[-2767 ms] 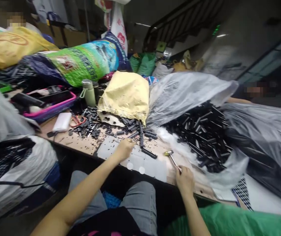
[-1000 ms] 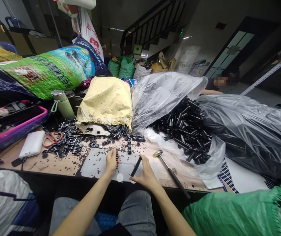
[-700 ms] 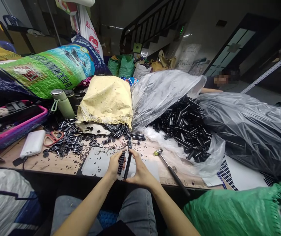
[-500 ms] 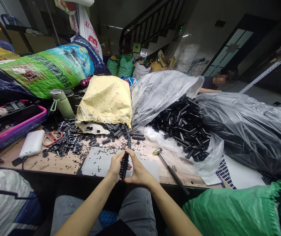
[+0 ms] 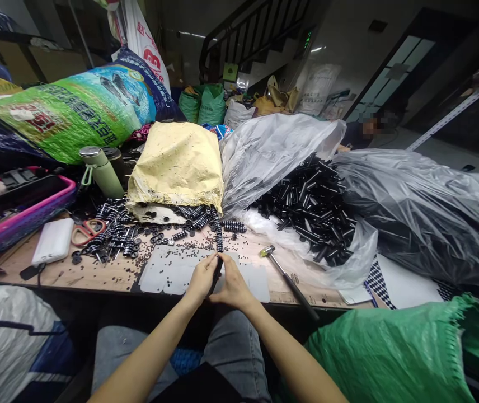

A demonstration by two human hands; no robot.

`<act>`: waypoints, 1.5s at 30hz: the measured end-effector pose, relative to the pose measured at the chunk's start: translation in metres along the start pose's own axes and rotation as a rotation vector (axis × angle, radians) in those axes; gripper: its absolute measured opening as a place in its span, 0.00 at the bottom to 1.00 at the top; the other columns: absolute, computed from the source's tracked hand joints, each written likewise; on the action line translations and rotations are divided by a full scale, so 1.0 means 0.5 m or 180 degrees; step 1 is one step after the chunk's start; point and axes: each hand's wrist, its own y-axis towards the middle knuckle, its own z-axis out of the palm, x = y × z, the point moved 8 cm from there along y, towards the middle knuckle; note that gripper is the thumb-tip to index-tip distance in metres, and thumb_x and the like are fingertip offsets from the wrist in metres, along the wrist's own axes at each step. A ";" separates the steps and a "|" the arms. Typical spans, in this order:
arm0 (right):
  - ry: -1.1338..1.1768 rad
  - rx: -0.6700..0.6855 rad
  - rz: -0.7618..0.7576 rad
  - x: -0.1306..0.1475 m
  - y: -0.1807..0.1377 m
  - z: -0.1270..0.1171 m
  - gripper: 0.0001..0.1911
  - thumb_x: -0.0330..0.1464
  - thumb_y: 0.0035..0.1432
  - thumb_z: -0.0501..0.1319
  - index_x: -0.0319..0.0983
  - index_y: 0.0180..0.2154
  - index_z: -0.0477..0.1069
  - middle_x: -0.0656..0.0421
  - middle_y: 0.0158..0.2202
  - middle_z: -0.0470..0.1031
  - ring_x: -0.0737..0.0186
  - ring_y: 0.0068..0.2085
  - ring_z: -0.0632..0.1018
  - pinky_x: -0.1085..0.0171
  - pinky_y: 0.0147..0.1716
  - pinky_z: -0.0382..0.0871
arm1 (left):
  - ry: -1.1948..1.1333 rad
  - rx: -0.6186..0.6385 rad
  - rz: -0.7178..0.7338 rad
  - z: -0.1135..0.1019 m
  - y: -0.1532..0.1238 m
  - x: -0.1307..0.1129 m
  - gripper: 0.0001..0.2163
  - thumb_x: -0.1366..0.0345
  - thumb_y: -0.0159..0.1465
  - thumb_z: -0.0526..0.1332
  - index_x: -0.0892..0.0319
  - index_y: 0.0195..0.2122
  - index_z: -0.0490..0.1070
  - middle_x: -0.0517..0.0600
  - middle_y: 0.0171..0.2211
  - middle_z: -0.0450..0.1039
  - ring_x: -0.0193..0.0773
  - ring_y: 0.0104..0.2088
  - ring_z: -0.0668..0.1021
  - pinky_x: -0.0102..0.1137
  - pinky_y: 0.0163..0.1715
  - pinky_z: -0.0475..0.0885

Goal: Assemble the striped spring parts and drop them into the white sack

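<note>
Between both hands is a dark, narrow black piece point(image 5: 217, 274), tilted and largely covered by the fingers. My left hand point(image 5: 201, 278) is closed on its left side, and my right hand point(image 5: 233, 284) wraps it from the right. Just beyond the fingertips lies a stack of black ribbed discs point(image 5: 218, 238), reaching back toward a yellow sack point(image 5: 176, 162). Whether the stack touches the held piece I cannot tell. Beneath the hands is a grey plate point(image 5: 164, 271) sprinkled with small dark rings. A hammer point(image 5: 290, 282) rests on the bench to the right.
A pile of black tubes point(image 5: 310, 207) spills from a clear plastic bag point(image 5: 277, 151). On the left are metal pins with black discs point(image 5: 116, 235), scissors point(image 5: 88, 230), a white power bank point(image 5: 53, 240), a green bottle point(image 5: 103, 170) and a pink-rimmed basket point(image 5: 61, 196). A person sits at the back right.
The held piece has turned, so its patterned side no longer shows. Both hands stay around it. The view has shifted slightly, and the person's arm at the back has drawn in.
</note>
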 end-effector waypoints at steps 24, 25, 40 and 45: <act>-0.1123 0.0005 0.1663 -0.108 -0.194 -0.099 0.17 0.40 0.61 0.37 0.41 0.32 0.60 0.57 0.23 0.69 0.58 0.25 0.72 0.65 0.23 0.56 | 0.4103 -0.0050 0.2297 0.027 -0.037 0.021 0.23 0.80 0.56 0.48 0.55 0.51 0.62 0.55 0.42 0.71 0.42 0.42 0.72 0.46 0.45 0.60; -0.1172 0.0155 0.1749 -0.101 -0.196 -0.090 0.17 0.41 0.61 0.38 0.41 0.31 0.60 0.57 0.22 0.69 0.57 0.24 0.72 0.65 0.23 0.55 | 0.4128 -0.0031 0.2259 0.032 -0.038 0.024 0.23 0.80 0.57 0.47 0.56 0.52 0.62 0.55 0.42 0.71 0.42 0.42 0.72 0.46 0.46 0.60; -0.0675 0.0402 0.1214 -0.007 -0.151 -0.013 0.21 0.44 0.61 0.34 0.42 0.32 0.59 0.57 0.24 0.70 0.58 0.27 0.73 0.65 0.27 0.59 | 0.3563 -0.0070 0.2197 0.080 -0.035 0.035 0.18 0.69 0.61 0.45 0.67 0.51 0.62 0.62 0.45 0.68 0.48 0.47 0.69 0.40 0.43 0.66; -0.1492 0.0161 0.1745 -0.105 -0.148 -0.120 0.20 0.45 0.60 0.34 0.42 0.31 0.56 0.56 0.25 0.71 0.56 0.30 0.74 0.65 0.27 0.60 | 0.3451 -0.0919 0.1853 -0.085 -0.038 -0.075 0.20 0.79 0.58 0.42 0.64 0.48 0.65 0.58 0.36 0.71 0.42 0.36 0.73 0.33 0.33 0.70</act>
